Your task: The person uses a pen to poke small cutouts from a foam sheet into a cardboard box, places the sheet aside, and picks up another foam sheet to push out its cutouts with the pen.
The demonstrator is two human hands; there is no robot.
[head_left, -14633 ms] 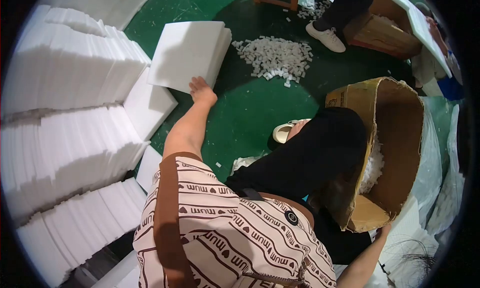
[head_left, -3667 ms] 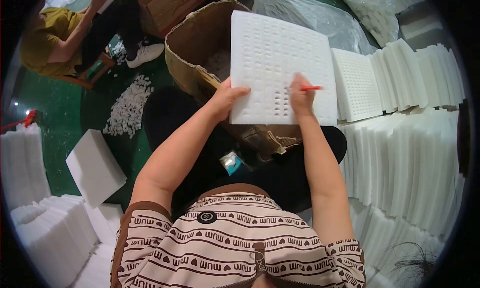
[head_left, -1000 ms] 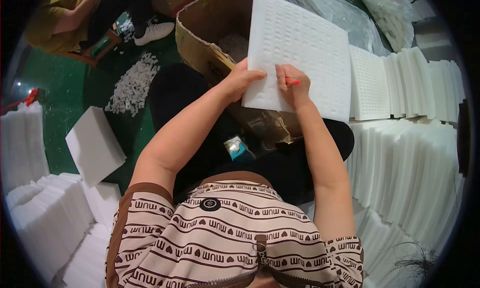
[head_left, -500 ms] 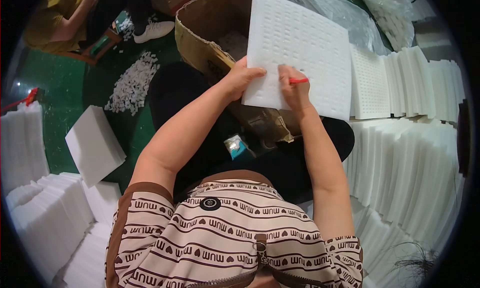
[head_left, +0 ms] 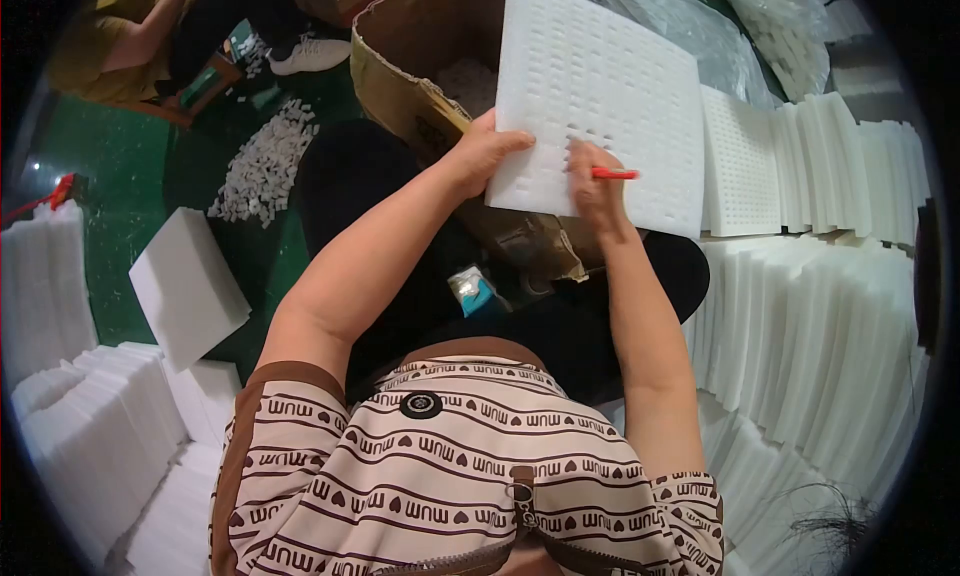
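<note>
A white foam sheet (head_left: 610, 86) with rows of small cut slots is tilted over the cardboard box (head_left: 400, 86). My left hand (head_left: 480, 158) grips its left edge, thumb on the face and the other fingers hidden behind. Over the lower middle of the sheet, my right hand (head_left: 598, 188) is closed around a red tool (head_left: 615, 174), its fingertips at the slots and slightly blurred. Darker holes show just above those fingertips. Inside the box lie small white pieces (head_left: 468, 86), partly hidden by the sheet.
White foam stacks stand at the right (head_left: 800, 326) and lower left (head_left: 90, 416). A foam block (head_left: 190, 286) leans on the green floor near a pile of small white pieces (head_left: 265, 166). A seated person (head_left: 130, 46) is at the upper left. Plastic bags (head_left: 680, 36) lie behind the sheet.
Earlier my left hand touched a foam block on the floor; now it holds the slotted sheet. Since half a second ago, my right hand has shifted slightly right and down, and more dark holes show.
</note>
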